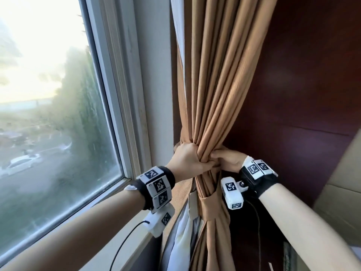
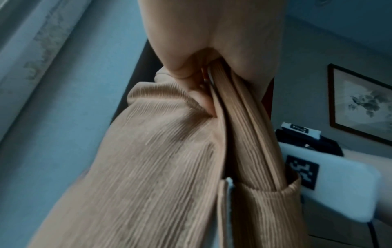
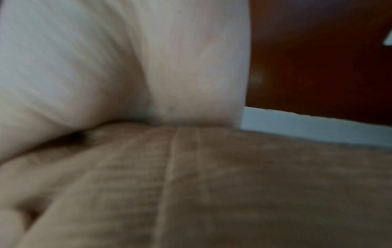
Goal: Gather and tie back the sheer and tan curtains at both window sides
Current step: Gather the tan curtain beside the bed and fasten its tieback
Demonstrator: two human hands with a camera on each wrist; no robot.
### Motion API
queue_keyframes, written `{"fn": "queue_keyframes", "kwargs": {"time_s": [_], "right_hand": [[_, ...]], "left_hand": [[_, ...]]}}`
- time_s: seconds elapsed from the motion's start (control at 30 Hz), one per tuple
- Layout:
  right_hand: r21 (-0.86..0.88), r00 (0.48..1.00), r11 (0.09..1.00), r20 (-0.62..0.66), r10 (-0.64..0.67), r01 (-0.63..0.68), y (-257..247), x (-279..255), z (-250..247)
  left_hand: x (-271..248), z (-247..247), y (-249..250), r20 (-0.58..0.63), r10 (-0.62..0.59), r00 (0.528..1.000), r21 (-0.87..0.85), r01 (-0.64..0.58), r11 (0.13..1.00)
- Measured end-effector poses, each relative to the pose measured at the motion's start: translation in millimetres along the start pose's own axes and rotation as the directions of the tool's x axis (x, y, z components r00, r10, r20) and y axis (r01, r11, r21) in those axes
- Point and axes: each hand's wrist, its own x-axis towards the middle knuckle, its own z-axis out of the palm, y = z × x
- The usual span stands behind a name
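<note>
Ok, both hands clenched on tan curtain [image 1: 214, 94] mid-frame: left hand [image 1: 187, 161], right hand [image 1: 228, 159]; tie band [image 1: 213, 208] just below, bundle runs vertical.

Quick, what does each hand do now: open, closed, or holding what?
Left hand: grips the tan curtain.
Right hand: grips the same curtain.

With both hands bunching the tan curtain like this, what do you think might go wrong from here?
1. The left hand and right hand grip the tan curtain above the tie-back band; letting go early might let the folds spread.
2. The sheer curtain hangs loose below, partly outside the bundle, so it may stay ungathered.
3. The cable dangles near the fabric and might snag.
</note>
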Motion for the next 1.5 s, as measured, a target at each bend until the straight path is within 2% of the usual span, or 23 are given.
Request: {"fn": "queue_keyframes", "kwargs": {"time_s": [0.13, 0.27, 0.43, 0.5, 0.53, 0.6, 0.67, 0.73, 0.77, 0.9, 0.97, 1.03, 1.13, 1.2, 1.27, 1.3, 1.33, 1.37, 1.43, 1.47, 1.5], "right_hand": [[-0.044, 0.992, 0.996, -0.097, -0.080, 0.076, -3.2, -9.9, 6.9], [-0.033, 0.972, 0.989, -0.180, -0.149, 0.146, 1.3, -18.7, 13.2], [-0.025, 0.950, 0.983, -0.255, -0.181, 0.181, 4.0, -28.7, 21.5], [-0.032, 0.947, 0.983, -0.263, -0.185, 0.183, 4.5, -34.8, 22.2], [-0.028, 0.944, 0.982, -0.271, -0.188, 0.188, 4.9, -37.5, 21.8], [-0.032, 0.937, 0.980, -0.287, -0.198, 0.197, 4.5, -41.8, 19.7], [-0.028, 0.927, 0.978, -0.315, -0.205, 0.207, 5.6, -45.6, 17.7], [-0.055, 0.908, 0.971, -0.345, -0.236, 0.232, 6.2, -48.8, 18.7], [-0.075, 0.899, 0.967, -0.359, -0.252, 0.242, 6.8, -49.1, 19.7], [-0.092, 0.875, 0.964, -0.405, -0.266, 0.251, 8.3, -50.1, 24.8], [-0.076, 0.881, 0.969, -0.405, -0.244, 0.234, 6.2, -54.5, 25.8], [-0.050, 0.891, 0.975, -0.398, -0.218, 0.216, 4.7, -60.4, 23.7], [-0.025, 0.905, 0.981, -0.382, -0.189, 0.194, 3.7, -66.3, 19.2], [-0.011, 0.911, 0.983, -0.375, -0.173, 0.183, 4.2, -67.1, 17.6], [-0.017, 0.915, 0.984, -0.363, -0.174, 0.180, 4.7, -66.5, 19.3], [-0.022, 0.915, 0.984, -0.365, -0.172, 0.177, 4.0, -65.8, 20.6], [-0.023, 0.916, 0.984, -0.361, -0.173, 0.176, 4.2, -65.3, 20.6], [-0.028, 0.916, 0.985, -0.363, -0.168, 0.170, 3.1, -65.8, 22.2], [-0.043, 0.918, 0.985, -0.358, -0.172, 0.168, 4.3, -64.6, 20.8], [-0.049, 0.918, 0.984, -0.354, -0.177, 0.171, 5.3, -64.7, 19.9], [-0.061, 0.914, 0.983, -0.363, -0.182, 0.172, 4.4, -65.3, 22.5]], "left_hand": [[-1.7, -1.3, -3.9, 0.128, 0.027, 0.991, -0.115, -0.012, 0.993], [-13.7, 4.4, 2.2, 0.331, 0.043, 0.943, -0.300, 0.062, 0.952], [-46.6, 18.5, 24.2, 0.371, 0.055, 0.927, -0.241, 0.039, 0.970], [-55.6, 15.9, 24.8, 0.429, 0.079, 0.900, -0.275, 0.046, 0.960], [-60.0, 10.7, 24.8, 0.475, 0.075, 0.877, -0.307, 0.085, 0.948], [-66.9, -3.5, 23.9, 0.572, 0.008, 0.820, -0.377, 0.254, 0.891], [-68.2, -17.2, 15.1, 0.612, 0.015, 0.791, -0.502, 0.374, 0.780], [-60.2, -28.3, 3.4, 0.564, 0.061, 0.824, -0.663, 0.407, 0.629], [-54.0, -30.5, -3.1, 0.524, 0.036, 0.851, -0.711, 0.414, 0.569], [-26.0, -32.6, -26.5, 0.294, -0.146, 0.945, -0.807, 0.327, 0.491], [-11.1, -35.0, -44.0, 0.201, -0.254, 0.946, -0.840, 0.300, 0.452], [2.6, -40.1, -61.3, 0.205, -0.282, 0.937, -0.782, 0.330, 0.528], [20.2, -37.0, -68.8, 0.393, -0.205, 0.897, -0.477, 0.389, 0.788], [25.5, -29.1, -52.9, 0.507, -0.167, 0.845, -0.340, 0.375, 0.862], [27.2, -16.6, -34.3, 0.499, -0.167, 0.851, -0.355, 0.376, 0.856], [26.5, -12.7, -25.3, 0.501, -0.176, 0.848, -0.398, 0.405, 0.823], [28.2, -6.0, -24.1, 0.514, -0.167, 0.841, -0.429, 0.421, 0.799], [27.0, -3.9, -20.8, 0.551, -0.175, 0.816, -0.439, 0.462, 0.770], [24.4, -0.1, -20.3, 0.569, -0.184, 0.802, -0.415, 0.473, 0.777], [24.3, 5.1, -23.5, 0.552, -0.186, 0.813, -0.405, 0.457, 0.792], [20.1, 4.3, -19.7, 0.532, -0.252, 0.808, -0.375, 0.492, 0.786]]}}
